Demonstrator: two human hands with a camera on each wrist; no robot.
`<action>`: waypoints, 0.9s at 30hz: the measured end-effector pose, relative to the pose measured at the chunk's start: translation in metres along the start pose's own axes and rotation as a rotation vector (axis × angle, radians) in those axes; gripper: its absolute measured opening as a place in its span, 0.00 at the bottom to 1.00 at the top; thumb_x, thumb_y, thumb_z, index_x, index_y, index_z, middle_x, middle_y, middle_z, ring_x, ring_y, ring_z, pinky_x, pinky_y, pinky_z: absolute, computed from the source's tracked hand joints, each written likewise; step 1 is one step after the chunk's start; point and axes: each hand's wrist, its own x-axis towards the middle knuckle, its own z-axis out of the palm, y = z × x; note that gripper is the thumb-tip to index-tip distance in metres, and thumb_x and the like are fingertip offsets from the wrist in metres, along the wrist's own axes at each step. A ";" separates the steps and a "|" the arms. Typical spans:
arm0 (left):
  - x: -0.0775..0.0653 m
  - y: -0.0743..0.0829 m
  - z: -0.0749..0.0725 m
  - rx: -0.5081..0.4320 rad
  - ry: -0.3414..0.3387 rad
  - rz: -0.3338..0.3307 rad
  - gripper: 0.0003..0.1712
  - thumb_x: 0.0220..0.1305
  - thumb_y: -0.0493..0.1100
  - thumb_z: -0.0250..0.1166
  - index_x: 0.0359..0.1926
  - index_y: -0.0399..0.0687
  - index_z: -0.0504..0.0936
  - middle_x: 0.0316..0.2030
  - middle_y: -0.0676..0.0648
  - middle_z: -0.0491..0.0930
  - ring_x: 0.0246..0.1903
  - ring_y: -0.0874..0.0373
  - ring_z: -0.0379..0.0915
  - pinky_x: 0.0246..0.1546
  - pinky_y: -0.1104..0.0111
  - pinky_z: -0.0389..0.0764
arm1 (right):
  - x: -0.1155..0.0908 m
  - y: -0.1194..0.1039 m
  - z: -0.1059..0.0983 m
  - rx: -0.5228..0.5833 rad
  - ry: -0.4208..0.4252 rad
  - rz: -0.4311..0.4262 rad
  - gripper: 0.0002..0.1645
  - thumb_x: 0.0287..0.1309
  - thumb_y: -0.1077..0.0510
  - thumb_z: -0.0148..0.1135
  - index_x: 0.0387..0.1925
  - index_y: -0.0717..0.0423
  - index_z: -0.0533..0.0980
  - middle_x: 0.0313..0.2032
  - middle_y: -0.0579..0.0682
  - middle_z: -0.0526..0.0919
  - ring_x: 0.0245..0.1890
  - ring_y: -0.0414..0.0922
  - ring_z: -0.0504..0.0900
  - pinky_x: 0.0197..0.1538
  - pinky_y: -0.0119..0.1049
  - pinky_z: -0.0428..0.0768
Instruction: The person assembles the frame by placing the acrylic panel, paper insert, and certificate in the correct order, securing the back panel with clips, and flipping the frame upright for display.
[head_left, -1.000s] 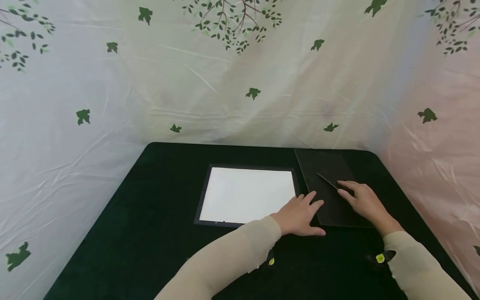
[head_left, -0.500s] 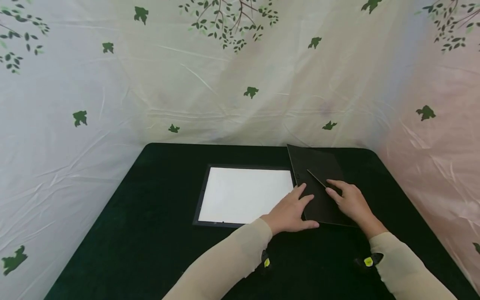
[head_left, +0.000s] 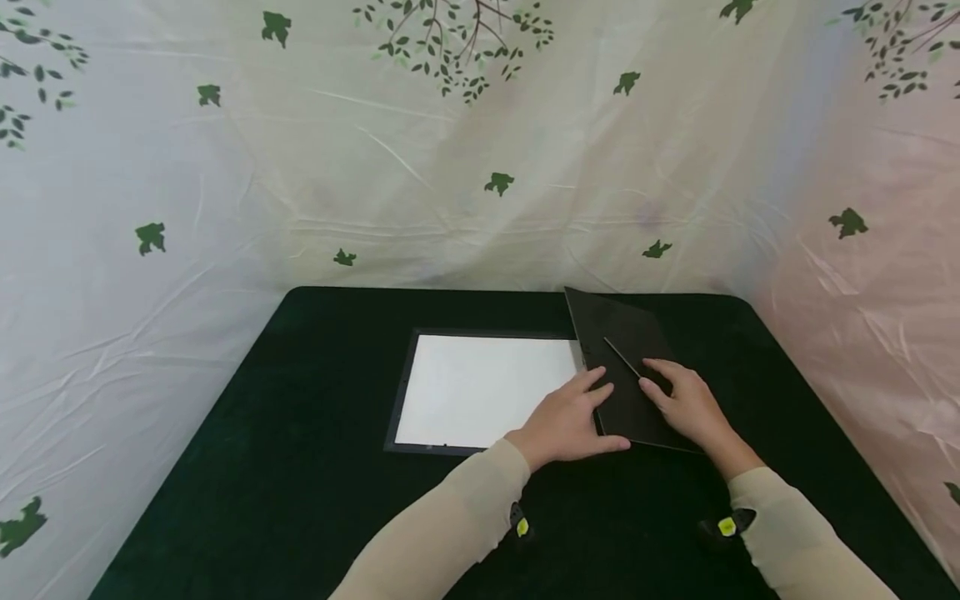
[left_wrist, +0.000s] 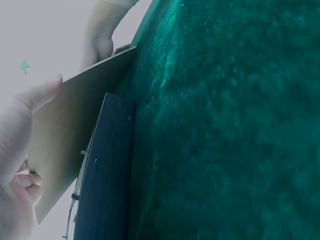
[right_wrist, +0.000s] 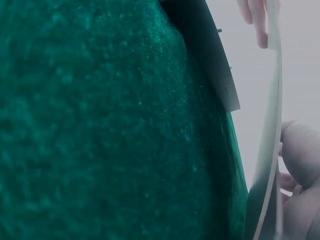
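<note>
A black backing board [head_left: 633, 417] with a fold-out stand leg [head_left: 622, 357] is tilted over the right edge of a dark picture frame [head_left: 431, 448]. My left hand [head_left: 562, 421] grips the board's left side, thumb at the near edge. In the left wrist view, the fingertips [left_wrist: 34, 189] curl at the edge of the board [left_wrist: 75, 115], whose underside looks brownish. My right hand [head_left: 686, 404] pinches the stand leg between thumb and fingers. The right wrist view shows the board [right_wrist: 272, 125] edge-on, raised off the table, with the right hand [right_wrist: 300, 160] behind it.
A white sheet [head_left: 480, 387] fills the frame's opening. Small metal tabs [left_wrist: 75, 196] stick up along the frame's inner edge. Dark green cloth covers the table [head_left: 300, 500]. A pale curtain [head_left: 420, 208] with printed leaves hangs behind and at both sides.
Both hands have moved left with the backing board. It now overlaps the frame's right edge, and its left side has risen. The frame has stayed put.
</note>
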 end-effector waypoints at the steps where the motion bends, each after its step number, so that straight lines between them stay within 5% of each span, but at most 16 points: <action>1: -0.001 -0.001 -0.001 0.001 0.002 0.002 0.51 0.56 0.77 0.53 0.71 0.51 0.63 0.74 0.51 0.50 0.72 0.58 0.46 0.65 0.67 0.60 | 0.000 0.001 0.001 -0.002 -0.008 -0.007 0.37 0.69 0.38 0.47 0.67 0.59 0.65 0.66 0.68 0.63 0.65 0.67 0.60 0.60 0.68 0.57; 7: -0.010 -0.009 -0.007 -0.027 0.017 -0.001 0.50 0.56 0.76 0.54 0.71 0.52 0.64 0.74 0.52 0.51 0.72 0.57 0.47 0.65 0.64 0.62 | -0.001 0.003 0.002 -0.016 -0.107 0.076 0.47 0.63 0.28 0.45 0.72 0.55 0.58 0.69 0.71 0.53 0.66 0.72 0.53 0.58 0.72 0.54; 13: -0.019 -0.015 -0.012 -0.062 0.043 0.014 0.48 0.56 0.74 0.58 0.69 0.52 0.67 0.73 0.51 0.53 0.71 0.57 0.50 0.64 0.64 0.63 | -0.001 -0.002 0.003 -0.002 -0.166 0.133 0.57 0.59 0.24 0.45 0.73 0.62 0.51 0.70 0.73 0.48 0.67 0.73 0.49 0.60 0.72 0.52; 19: -0.026 -0.019 -0.015 -0.073 0.068 0.044 0.46 0.55 0.72 0.61 0.68 0.50 0.68 0.73 0.51 0.54 0.71 0.57 0.50 0.64 0.64 0.63 | -0.003 -0.005 0.006 0.060 -0.113 0.115 0.53 0.58 0.26 0.51 0.71 0.59 0.59 0.70 0.71 0.48 0.67 0.72 0.49 0.59 0.72 0.53; 27: -0.040 -0.028 -0.027 -0.076 0.190 0.136 0.47 0.52 0.70 0.66 0.66 0.47 0.71 0.72 0.50 0.55 0.71 0.56 0.49 0.64 0.66 0.62 | -0.003 -0.022 0.002 0.147 -0.020 0.121 0.52 0.54 0.28 0.59 0.69 0.57 0.62 0.72 0.66 0.49 0.68 0.69 0.50 0.59 0.71 0.55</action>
